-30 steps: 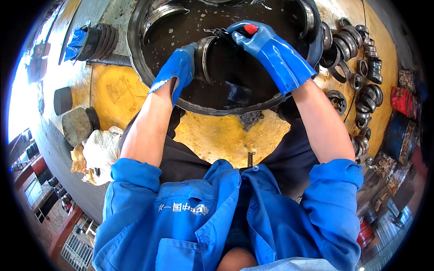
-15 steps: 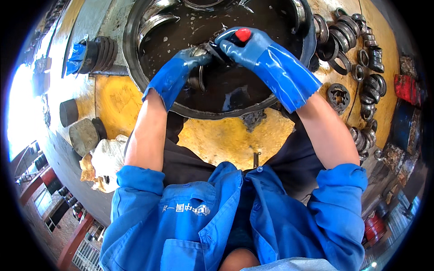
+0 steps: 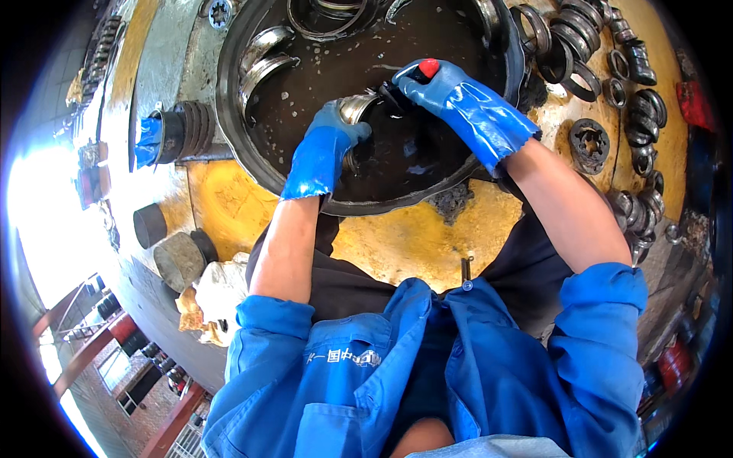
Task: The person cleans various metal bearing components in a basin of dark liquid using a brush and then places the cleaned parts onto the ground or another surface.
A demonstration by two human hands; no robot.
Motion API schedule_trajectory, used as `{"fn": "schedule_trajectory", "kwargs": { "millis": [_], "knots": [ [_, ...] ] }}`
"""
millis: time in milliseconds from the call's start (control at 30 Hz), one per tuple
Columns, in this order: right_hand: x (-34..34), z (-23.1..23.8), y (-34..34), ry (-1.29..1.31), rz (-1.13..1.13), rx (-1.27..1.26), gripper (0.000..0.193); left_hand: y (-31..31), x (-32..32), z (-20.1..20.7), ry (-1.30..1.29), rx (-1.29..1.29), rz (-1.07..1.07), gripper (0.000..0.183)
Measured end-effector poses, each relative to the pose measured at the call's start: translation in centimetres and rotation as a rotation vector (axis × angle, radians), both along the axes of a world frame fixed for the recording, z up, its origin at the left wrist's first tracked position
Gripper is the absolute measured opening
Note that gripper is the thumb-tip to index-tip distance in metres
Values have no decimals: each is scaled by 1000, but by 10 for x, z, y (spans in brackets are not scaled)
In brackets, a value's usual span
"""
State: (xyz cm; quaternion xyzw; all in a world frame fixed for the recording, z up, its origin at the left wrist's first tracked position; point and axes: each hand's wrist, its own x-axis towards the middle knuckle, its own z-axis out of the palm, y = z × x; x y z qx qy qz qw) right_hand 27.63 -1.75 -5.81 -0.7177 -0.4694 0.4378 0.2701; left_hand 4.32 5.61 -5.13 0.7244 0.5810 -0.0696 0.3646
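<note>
Metal ring (image 3: 356,109) fills the curled left hand (image 3: 330,128), clenched right hand (image 3: 441,84) grips red-ended tool (image 3: 429,67), other rings (image 3: 260,75) nearby.

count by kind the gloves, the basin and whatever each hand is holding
Blue gloves: 2
Dark basin: 1
Metal ring in the left hand: 1
Red-ended tool in the right hand: 1
Total: 5

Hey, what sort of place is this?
Probably a mechanical workshop or repair shop: the gloved left hand grips a curved metal piece at a wide basin of dark liquid, and many metal rings sit on the surface to the right.
</note>
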Motion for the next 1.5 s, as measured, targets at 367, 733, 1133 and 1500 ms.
{"fn": "schedule_trajectory", "kwargs": {
  "millis": [367, 733, 1133, 1500],
  "knots": [
    [-25, 29, -8, 51, -17, 26, 25, -19, -15, 54, -587, -358, 153, 50],
    [-68, 57, -55, -115, 409, 618, 33, -3, -65, 18, -112, 491, -540, 39],
    [-65, 47, -63, -419, 1062, 146, 43, -4, -21, 29, -378, -319, 329, 99],
    [-24, 47, -31, -195, 594, 746, 34, 11, -45, -22, -69, -105, 220, 61]
  ]
}}
